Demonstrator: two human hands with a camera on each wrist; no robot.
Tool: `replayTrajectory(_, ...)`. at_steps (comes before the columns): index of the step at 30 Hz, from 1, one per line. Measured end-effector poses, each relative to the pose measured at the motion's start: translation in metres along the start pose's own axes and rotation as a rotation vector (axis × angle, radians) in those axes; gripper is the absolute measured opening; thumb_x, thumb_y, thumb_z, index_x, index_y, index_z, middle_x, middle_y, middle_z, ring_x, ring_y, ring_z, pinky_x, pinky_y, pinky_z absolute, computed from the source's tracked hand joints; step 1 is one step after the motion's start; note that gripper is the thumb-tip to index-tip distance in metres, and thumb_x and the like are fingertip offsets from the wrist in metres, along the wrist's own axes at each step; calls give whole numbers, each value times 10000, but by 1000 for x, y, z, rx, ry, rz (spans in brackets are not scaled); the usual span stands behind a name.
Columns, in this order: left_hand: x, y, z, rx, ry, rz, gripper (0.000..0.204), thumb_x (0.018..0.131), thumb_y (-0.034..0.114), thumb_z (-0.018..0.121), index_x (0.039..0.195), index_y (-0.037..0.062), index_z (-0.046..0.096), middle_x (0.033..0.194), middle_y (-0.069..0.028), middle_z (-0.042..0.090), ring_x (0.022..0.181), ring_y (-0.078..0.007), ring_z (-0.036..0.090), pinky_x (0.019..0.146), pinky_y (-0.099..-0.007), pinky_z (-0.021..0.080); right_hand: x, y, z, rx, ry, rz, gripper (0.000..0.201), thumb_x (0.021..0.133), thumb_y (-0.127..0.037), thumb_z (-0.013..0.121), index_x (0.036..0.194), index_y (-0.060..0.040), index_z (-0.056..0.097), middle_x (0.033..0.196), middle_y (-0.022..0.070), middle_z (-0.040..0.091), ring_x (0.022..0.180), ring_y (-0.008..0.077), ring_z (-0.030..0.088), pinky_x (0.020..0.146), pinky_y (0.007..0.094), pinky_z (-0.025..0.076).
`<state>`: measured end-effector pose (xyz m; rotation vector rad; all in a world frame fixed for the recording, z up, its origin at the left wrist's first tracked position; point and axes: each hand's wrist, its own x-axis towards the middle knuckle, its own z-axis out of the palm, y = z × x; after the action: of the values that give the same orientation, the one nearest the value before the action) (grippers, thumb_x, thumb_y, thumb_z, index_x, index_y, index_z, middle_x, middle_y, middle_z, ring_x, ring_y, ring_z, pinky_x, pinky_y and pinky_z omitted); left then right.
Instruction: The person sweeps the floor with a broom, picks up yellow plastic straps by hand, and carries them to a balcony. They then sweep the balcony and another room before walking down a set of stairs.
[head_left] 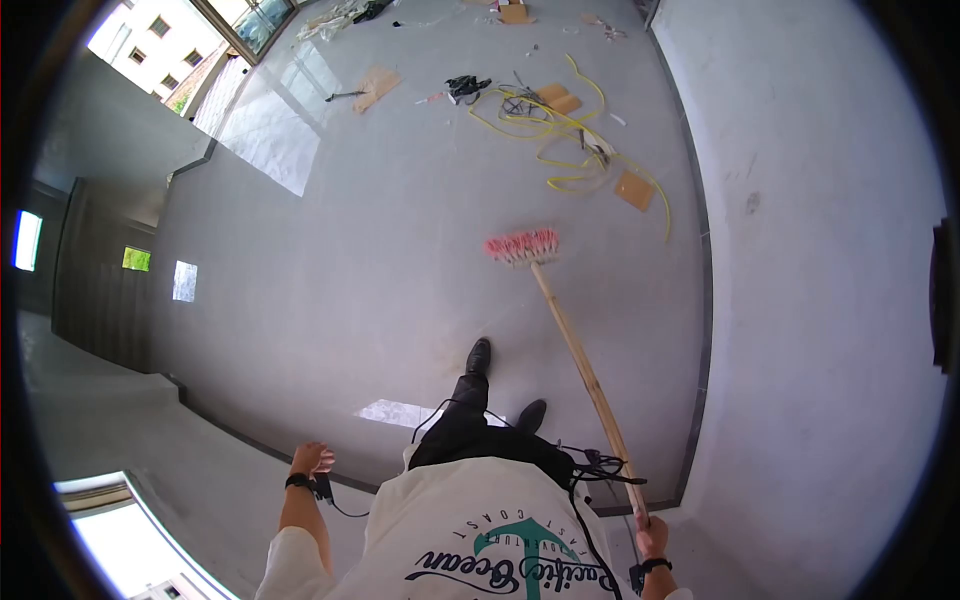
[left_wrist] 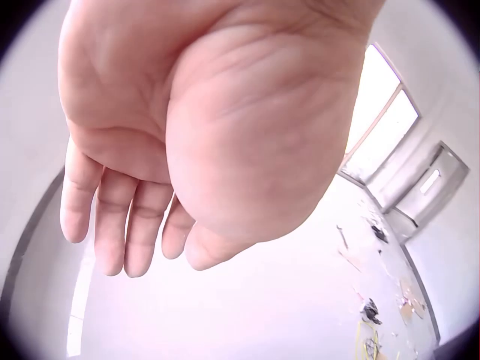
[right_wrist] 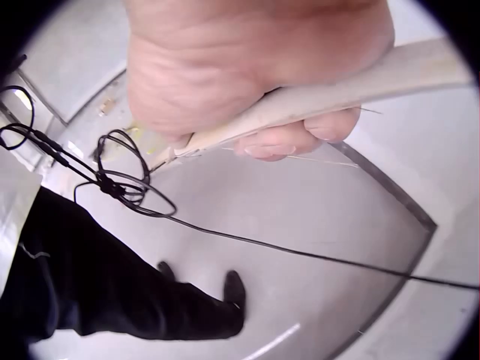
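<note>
My right hand [head_left: 651, 537] grips the upper end of a broom's pale wooden handle [head_left: 585, 375], low at the right of the head view. In the right wrist view the fingers wrap under the handle [right_wrist: 352, 88]. The handle slants away to the broom head [head_left: 522, 246], which has pink and whitish bristles and stands on the grey floor ahead of my feet. My left hand [head_left: 312, 460] hangs out to the left and holds nothing. Its palm [left_wrist: 255, 135] and loosely bent fingers fill the upper part of the left wrist view.
Beyond the broom lie a tangled yellow cable [head_left: 560, 182], cardboard pieces [head_left: 634, 190] and a black plastic bag [head_left: 466, 88]. Farther off are brown paper [head_left: 378, 88] and a small box [head_left: 515, 12]. A white wall [head_left: 800, 300] runs along the right. Black cables [right_wrist: 124, 184] loop near my waist.
</note>
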<state>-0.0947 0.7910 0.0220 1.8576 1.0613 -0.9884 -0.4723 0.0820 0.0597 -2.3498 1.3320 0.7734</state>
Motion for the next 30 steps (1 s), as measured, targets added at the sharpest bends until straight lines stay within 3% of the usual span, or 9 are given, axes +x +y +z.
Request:
replayTrajectory(3, -25, -37, 12, -97, 67, -53, 312, 907, 210, 529, 1134, -3, 560, 941, -148, 673, 768, -234, 680, 633, -384, 579, -53, 60, 4, -133, -99, 110, 699, 848, -614, 495, 630, 39, 617, 625, 253, 595, 623, 442, 597, 569, 479, 462)
replayTrajectory(7, -57, -47, 4, -170, 135, -132, 313, 908, 223, 536, 1134, 6, 546, 941, -131, 673, 778, -220, 677, 645, -373, 577, -21, 30, 14, -163, -109, 70, 703, 870, -602, 452, 669, 44, 641, 668, 264, 614, 695, 460, 610, 623, 503, 482)
replayTrajectory(12, -50, -5, -42, -172, 221, 39, 313, 913, 242, 531, 1142, 30, 560, 941, -96, 671, 782, -192, 659, 633, -325, 551, 176, -171, 49, 64, -133, -78, 681, 877, -578, 433, 853, 64, 660, 869, 302, 635, 883, 460, 612, 781, 499, 495)
replayTrajectory(15, -62, 53, -57, -57, 205, 123, 312, 918, 232, 521, 1151, 28, 561, 973, -100, 666, 819, -193, 651, 687, -338, 542, 251, -357, -29, 140, 72, -175, 685, 842, -589, 486, 873, 73, 659, 885, 310, 635, 913, 457, 613, 801, 482, 498)
replayTrajectory(18, -70, 105, -69, -46, 277, 273, 308, 920, 233, 515, 1140, 25, 568, 968, -106, 668, 838, -199, 648, 704, -339, 533, 249, -427, -107, 194, 66, -280, 663, 837, -570, 519, 876, 77, 661, 843, 290, 645, 865, 443, 630, 749, 478, 512)
replayTrajectory(22, -69, 140, -51, -123, 282, 391, 301, 920, 234, 516, 1130, 28, 574, 968, -110, 669, 852, -201, 645, 702, -336, 527, 229, -337, -91, 117, 139, -283, 673, 839, -584, 515, 851, 72, 661, 813, 290, 643, 821, 434, 635, 717, 476, 509)
replayTrajectory(25, -52, 123, -29, -97, 190, 392, 286, 920, 229, 517, 1114, 29, 578, 963, -110, 669, 845, -194, 646, 700, -329, 524, 171, -210, -50, 106, 161, -180, 655, 849, -596, 510, 762, 41, 637, 745, 254, 632, 763, 454, 612, 663, 490, 485)
replayTrajectory(29, -17, 51, 5, -91, 92, 93, 248, 925, 208, 505, 1084, 34, 581, 927, -105, 670, 751, -193, 647, 625, -312, 527, 40, -18, 0, 57, 163, -88, 701, 862, -604, 492, 675, 62, 611, 641, 274, 567, 671, 452, 588, 578, 488, 424)
replayTrajectory(30, 44, -15, -11, -520, -431, 171, 234, 930, 190, 493, 1084, 37, 581, 934, -110, 673, 743, -211, 656, 605, -330, 533, 5, 16, -3, -35, 62, 16, 701, 863, -592, 496, 660, 69, 613, 627, 278, 555, 653, 447, 584, 578, 486, 426)
